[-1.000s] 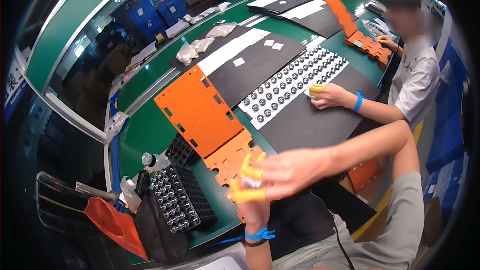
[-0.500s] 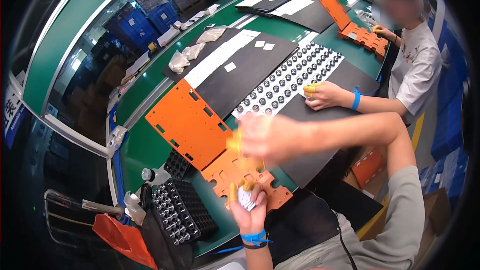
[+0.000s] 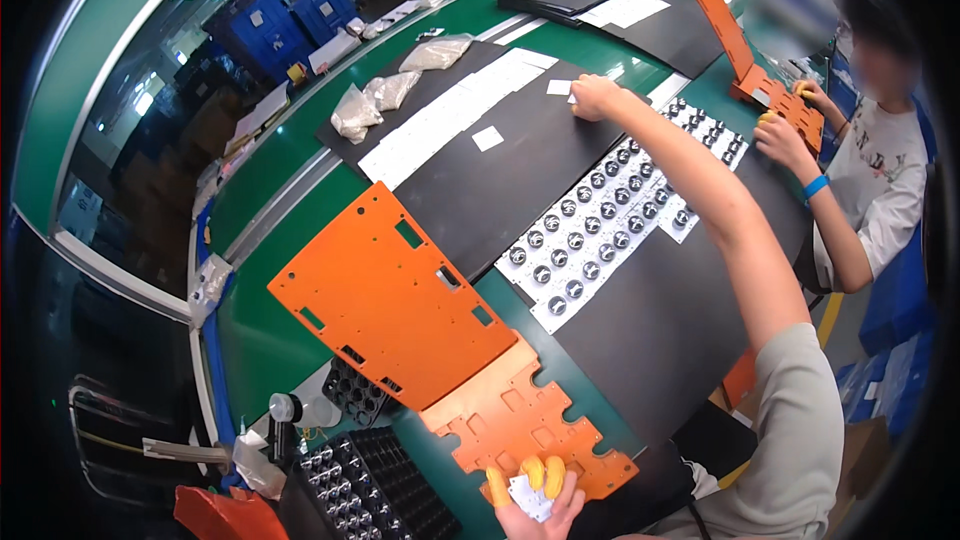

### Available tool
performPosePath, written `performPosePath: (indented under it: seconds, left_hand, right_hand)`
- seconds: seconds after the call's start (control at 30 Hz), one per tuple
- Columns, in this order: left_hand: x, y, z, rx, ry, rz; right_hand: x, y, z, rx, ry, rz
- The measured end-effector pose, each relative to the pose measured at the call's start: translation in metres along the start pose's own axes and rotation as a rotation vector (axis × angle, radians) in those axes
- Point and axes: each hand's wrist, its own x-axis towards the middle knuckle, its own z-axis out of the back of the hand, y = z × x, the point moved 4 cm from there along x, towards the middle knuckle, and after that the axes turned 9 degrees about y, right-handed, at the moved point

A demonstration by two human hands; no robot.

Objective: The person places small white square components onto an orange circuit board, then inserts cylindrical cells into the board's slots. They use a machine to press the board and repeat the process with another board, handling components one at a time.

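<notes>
At the lower middle, my left hand (image 3: 540,515), with yellow finger covers, holds small white pieces (image 3: 530,498) against its palm; whether they are card or board I cannot tell. It is at the near edge of the orange notched plate (image 3: 520,405), which joins a raised flat orange panel (image 3: 390,295). My right arm stretches far across the table. My right hand (image 3: 597,98) has its fingers closed at a small white square piece on the black board (image 3: 450,210), beside another white square (image 3: 560,87); the fingers partly hide the piece.
Right of the black board lie white sheets with rows of round black parts (image 3: 600,210). Black trays (image 3: 375,480) stand at lower left, near a clear bottle (image 3: 300,408). Plastic bags (image 3: 355,112) lie at the back. A co-worker (image 3: 880,160) handles another orange fixture (image 3: 790,115) on the right.
My right hand has moved from above the orange plate to the far black board. The view has shifted, and my left hand, still holding the white pieces, appears lower. The co-worker's hand moved to their orange fixture.
</notes>
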Motion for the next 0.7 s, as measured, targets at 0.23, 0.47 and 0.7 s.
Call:
performPosePath:
  seconds: [0.23,0.47,0.7]
  left_hand:
    - [-0.014,0.029,-0.064,-0.528,0.798,-0.126]
    - [-0.002,0.028,-0.081,-0.558,0.561,-0.143]
    - [-0.009,0.024,-0.121,-0.485,0.001,-0.186]
  right_hand:
    - [-0.003,-0.016,-0.003,-0.147,-0.201,0.28]
    - [0.032,-0.02,0.013,-0.076,-0.352,0.088]
    - [0.059,-0.003,-0.022,-0.034,-0.158,0.101]
